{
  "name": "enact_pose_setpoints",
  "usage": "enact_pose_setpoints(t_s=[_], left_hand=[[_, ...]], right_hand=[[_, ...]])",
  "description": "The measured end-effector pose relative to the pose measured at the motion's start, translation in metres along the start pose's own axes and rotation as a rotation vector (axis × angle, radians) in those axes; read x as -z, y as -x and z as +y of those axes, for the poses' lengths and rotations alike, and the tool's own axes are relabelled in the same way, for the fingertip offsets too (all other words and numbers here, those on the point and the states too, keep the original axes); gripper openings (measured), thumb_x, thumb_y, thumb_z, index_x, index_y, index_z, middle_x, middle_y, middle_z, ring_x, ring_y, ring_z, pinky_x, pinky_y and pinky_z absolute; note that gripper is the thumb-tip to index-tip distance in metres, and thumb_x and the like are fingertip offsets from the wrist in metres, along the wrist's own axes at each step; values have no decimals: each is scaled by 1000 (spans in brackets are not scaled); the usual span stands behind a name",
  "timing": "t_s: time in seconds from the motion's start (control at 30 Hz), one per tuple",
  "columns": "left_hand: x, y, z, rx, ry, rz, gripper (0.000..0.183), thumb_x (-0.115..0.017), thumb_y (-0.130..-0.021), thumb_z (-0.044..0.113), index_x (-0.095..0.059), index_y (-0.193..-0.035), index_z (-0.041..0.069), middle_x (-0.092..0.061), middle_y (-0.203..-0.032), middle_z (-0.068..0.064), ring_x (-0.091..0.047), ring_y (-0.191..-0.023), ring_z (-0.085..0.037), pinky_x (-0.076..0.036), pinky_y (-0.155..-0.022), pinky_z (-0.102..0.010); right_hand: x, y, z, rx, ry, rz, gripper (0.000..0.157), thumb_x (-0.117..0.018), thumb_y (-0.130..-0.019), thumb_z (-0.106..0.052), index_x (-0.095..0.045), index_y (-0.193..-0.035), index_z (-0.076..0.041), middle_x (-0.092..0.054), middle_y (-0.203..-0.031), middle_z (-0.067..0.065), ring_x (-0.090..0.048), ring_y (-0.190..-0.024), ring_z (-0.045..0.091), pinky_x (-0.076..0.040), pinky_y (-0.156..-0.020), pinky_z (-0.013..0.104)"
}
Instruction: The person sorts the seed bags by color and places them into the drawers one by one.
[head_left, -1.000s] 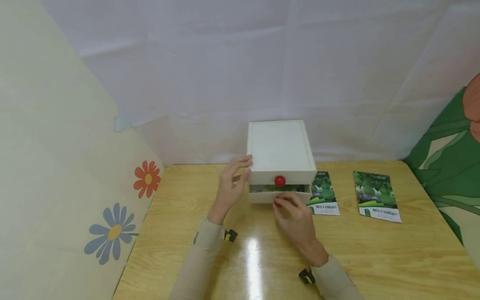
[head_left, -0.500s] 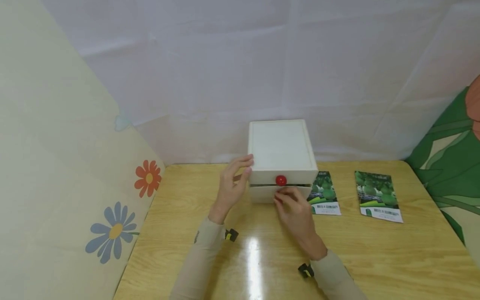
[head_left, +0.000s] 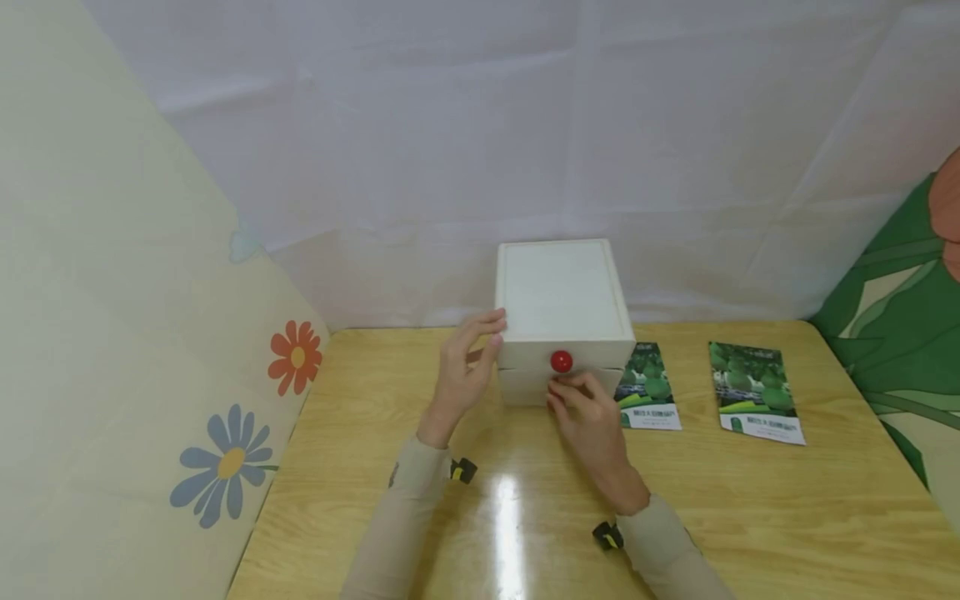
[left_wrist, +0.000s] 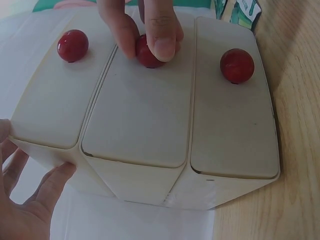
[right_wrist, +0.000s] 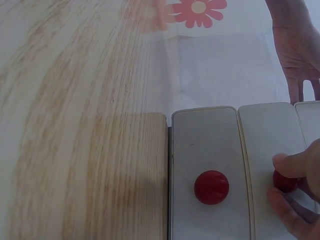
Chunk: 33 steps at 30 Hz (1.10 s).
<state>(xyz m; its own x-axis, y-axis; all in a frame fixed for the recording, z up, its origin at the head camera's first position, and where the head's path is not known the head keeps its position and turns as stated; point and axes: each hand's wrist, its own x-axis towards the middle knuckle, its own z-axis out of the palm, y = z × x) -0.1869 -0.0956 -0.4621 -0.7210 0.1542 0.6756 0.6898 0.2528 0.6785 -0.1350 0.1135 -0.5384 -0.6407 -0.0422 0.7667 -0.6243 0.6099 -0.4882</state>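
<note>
A small white drawer cabinet (head_left: 562, 287) stands near the back of the table. The left wrist view shows its three drawer fronts, each with a round red knob. My right hand (head_left: 596, 433) pinches the knob (left_wrist: 146, 54) of the middle drawer (left_wrist: 140, 112) between thumb and fingers. That drawer front sits level with the ones on either side. My left hand (head_left: 463, 371) rests its extended fingers (left_wrist: 57, 180) against the cabinet's left side, near the top edge. The top knob (head_left: 561, 361) is untouched, as is the bottom knob (right_wrist: 211, 187).
Two green-and-white seed packets lie to the cabinet's right: the nearer packet (head_left: 651, 392) is partly hidden behind it, the other packet (head_left: 756, 392) lies farther right. White cloth (head_left: 420, 167) hangs behind the wooden table (head_left: 750, 508). A flower-printed panel (head_left: 150, 333) borders the left.
The middle drawer, first ajar with printed contents showing inside, has slid back into the cabinet. My right hand moved with its knob; my left hand stayed on the side.
</note>
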Motion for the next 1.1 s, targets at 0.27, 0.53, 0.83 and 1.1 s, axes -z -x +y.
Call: enact_pose_setpoints(t_s=[0.27,0.53,0.83,1.1], left_hand=[[3,-1,13,-7,19,-9,20,-60,-101,-11,-70,-119,-10,-67,-137,-28,-67,-124,-46,-68,-76,-49],[3,-1,15,3,13,-16,20,-60,-102,-10,-69,-119,-12,-66,-137,-29,-67,-125,-46,-68,-78,-51],[1,1,-13,6,14,-14,22,-63,-102,-7,-71,-122,-5,-67,-141,-22,-67,-127,-41,-69,-79,-44],[3,1,-15,-20,18,-32,22,-63,-105,1,-72,-125,1,-68,-144,-15,-68,-129,-34,-67,-81,-31]], right_hand=[[-2,0,2,-4,-9,19,31,-92,-75,11,-82,-102,0,-70,-103,10,-74,-91,24,-63,-82,19],[-3,-3,3,-33,-50,30,29,-91,-75,12,-83,-100,0,-70,-99,11,-73,-87,26,-55,-82,7],[-4,-3,2,-55,-41,31,27,-91,-77,9,-82,-101,-1,-69,-102,12,-72,-89,25,-54,-85,7],[-4,-1,1,-53,-2,42,31,-91,-77,9,-80,-105,-1,-69,-104,10,-72,-87,22,-59,-77,15]])
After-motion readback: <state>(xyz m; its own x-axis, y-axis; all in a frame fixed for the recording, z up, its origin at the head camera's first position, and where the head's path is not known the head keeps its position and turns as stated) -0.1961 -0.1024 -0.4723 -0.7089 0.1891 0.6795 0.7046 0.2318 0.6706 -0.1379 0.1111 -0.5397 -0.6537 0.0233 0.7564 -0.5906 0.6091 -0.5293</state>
